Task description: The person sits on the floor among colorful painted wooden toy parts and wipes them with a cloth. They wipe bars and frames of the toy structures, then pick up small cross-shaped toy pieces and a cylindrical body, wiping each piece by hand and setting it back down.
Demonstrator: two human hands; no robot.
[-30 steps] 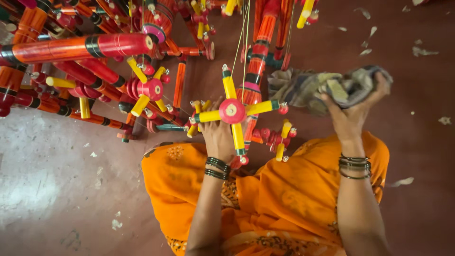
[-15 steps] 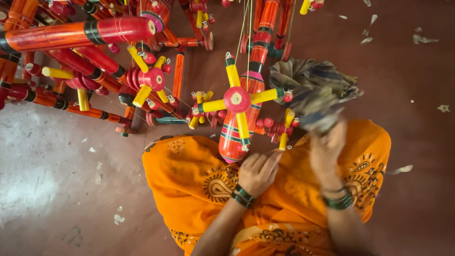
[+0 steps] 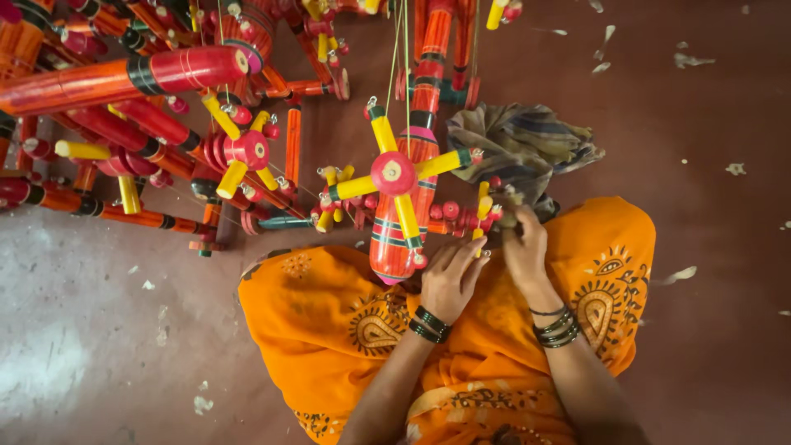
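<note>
Far left: pile of lacquered wooden toy parts (image 3: 124,78), red/orange w/ black bands, long turned rod on top, lying on bare floor (image 3: 107,346). No shift vs. 1 s ago.

Left of centre: red hub w/ yellow spokes (image 3: 245,150), resting among the rods. Unchanged.

Centre: spinner toy (image 3: 394,173), pink-red hub w/ four yellow pegs, sits over an orange striped bottle-shaped body (image 3: 394,247); strings run up out of frame. A sec ago the left hand was up at this hub; now released.

Left hand (image 3: 449,276): dropped down and to the right of the striped body, fingers half curled, tips on a row of small red beads/pegs (image 3: 461,216) at the lap edge. Whether it pinches one, can't tell.

Right hand (image 3: 523,247): 1 s ago it held the grey-green striped cloth (image 3: 519,144) up; cloth is now set down on the floor behind, hand empty of it. Fingers bent, closed loosely on a small yellow-and-red piece (image 3: 494,216) at the bead row's right end (grip partly hidden).

Lower centre: orange printed garment (image 3: 329,321) over lap; dark bangles on both wrists.

Meaning: wiping/holding over, both hands have moved to the small bead-row piece, just beside the spinner.

Right: brown floor w/ pale scraps (image 3: 680,274).
</note>
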